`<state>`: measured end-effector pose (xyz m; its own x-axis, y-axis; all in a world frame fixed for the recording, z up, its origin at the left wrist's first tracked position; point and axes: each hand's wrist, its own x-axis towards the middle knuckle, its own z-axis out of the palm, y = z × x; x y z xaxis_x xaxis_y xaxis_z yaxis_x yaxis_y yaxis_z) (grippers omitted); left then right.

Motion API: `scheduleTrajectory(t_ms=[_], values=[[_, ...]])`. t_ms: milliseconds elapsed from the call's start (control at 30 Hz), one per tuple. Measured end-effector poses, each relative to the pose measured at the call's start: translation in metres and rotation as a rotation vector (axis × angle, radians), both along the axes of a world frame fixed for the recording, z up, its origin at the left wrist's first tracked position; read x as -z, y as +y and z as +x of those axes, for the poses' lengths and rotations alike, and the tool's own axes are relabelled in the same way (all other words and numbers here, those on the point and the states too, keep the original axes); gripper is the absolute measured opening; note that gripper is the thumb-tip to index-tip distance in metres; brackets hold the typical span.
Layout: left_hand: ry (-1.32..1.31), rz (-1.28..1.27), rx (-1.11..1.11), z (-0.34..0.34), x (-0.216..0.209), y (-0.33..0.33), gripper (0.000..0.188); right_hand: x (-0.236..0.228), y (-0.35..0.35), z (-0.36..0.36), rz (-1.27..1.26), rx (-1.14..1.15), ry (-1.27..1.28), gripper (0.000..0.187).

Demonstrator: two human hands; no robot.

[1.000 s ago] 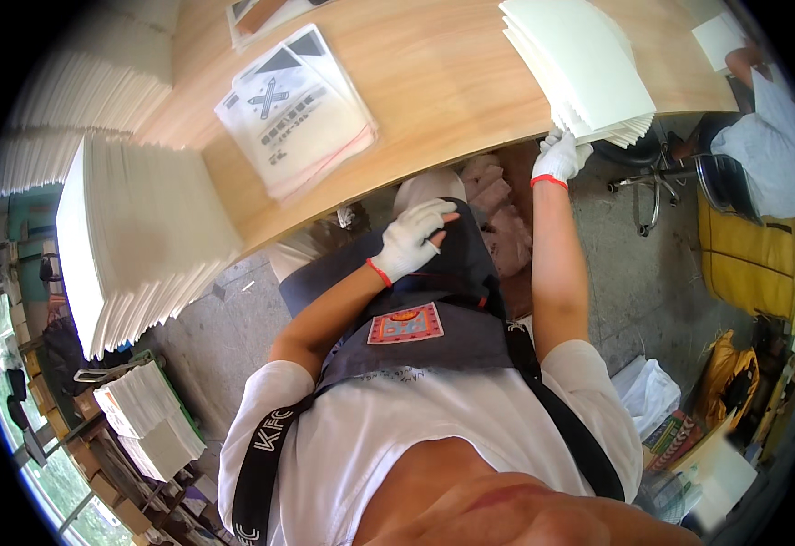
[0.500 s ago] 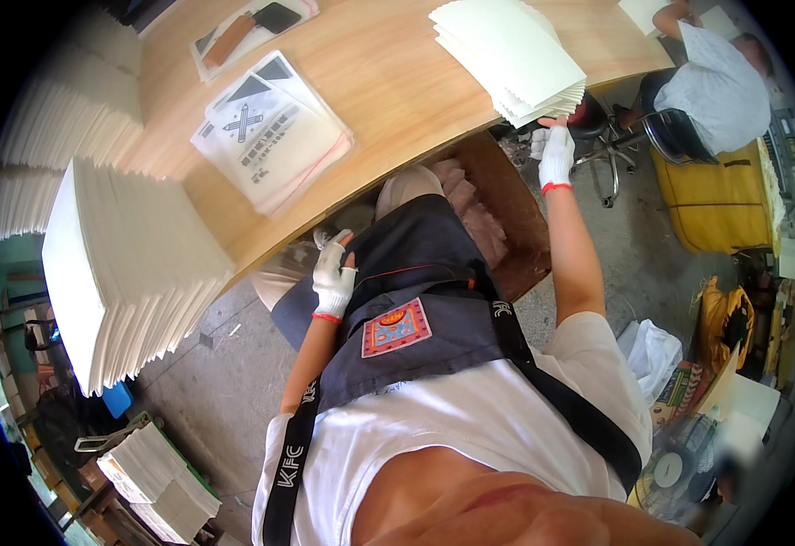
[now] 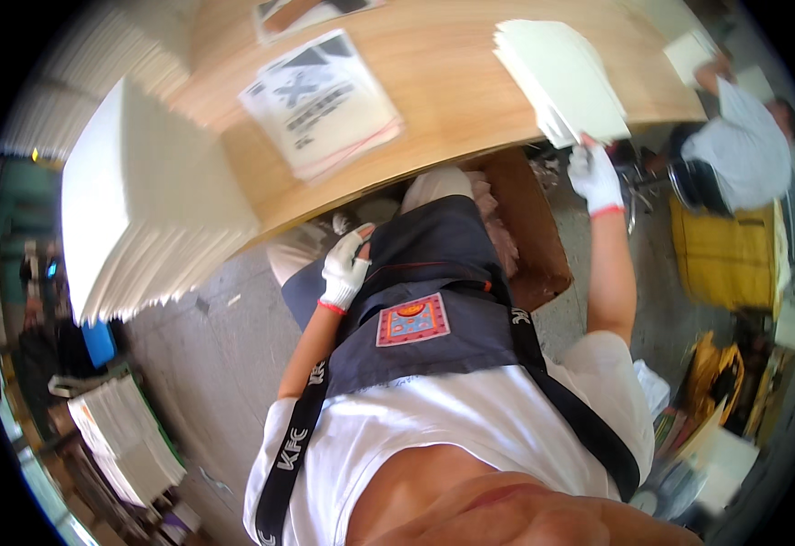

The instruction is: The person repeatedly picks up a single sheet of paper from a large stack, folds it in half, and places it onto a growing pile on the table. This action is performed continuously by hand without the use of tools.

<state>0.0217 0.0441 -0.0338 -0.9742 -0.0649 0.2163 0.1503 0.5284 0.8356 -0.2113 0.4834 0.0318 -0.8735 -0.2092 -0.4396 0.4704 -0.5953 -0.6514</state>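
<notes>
"White sheets [image 3: 575,82] are lying in a slightly fanned pile toward the tabletop's [image 3: 447,77] right end, their near end reaching the near edge."

"What is the right hand [image 3: 595,175] doing there?"

"It is touching the pile's near end, wearing a white glove and bending its fingers; I cannot tell whether they are pinching a sheet."

"And how is the left hand [image 3: 346,268] resting?"

"It is lying on the dark apron [image 3: 429,241], below the tabletop's near edge, loosely half open, with nothing showing in its grasp."

"What else is the tabletop carrying?"

"Printed packets [image 3: 352,136] are overlapping along the near edge, left of the white sheets, and a tall white stack [image 3: 161,200] is standing at the near left corner. A co-worker [image 3: 743,150] is sitting by the right end."
</notes>
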Motion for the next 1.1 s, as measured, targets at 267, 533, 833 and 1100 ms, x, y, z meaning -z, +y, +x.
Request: scheduleTrajectory(t_ms=[267,533,833,1100], values=[[0.308,-0.466,-0.276,-0.086,-0.081,-0.036,0.018,-0.010,0.003,0.013,0.330,0.314,0.171,0.010],[-0.139,-0.975,-0.115,-0.147,-0.066,-0.066,0.029,-0.063,-0.057,0.054,0.228,0.066,0.325,0.050],[-0.228,-0.574,-0.149,-0.139,-0.070,-0.083,0.026,0.018,-0.148,0.073,0.084,-0.374,0.136,0.045],[-0.228,-0.401,-0.276,-0.134,-0.082,-0.093,0.026,0.041,-0.183,0.097,-0.066,-0.149,-0.027,0.039]])
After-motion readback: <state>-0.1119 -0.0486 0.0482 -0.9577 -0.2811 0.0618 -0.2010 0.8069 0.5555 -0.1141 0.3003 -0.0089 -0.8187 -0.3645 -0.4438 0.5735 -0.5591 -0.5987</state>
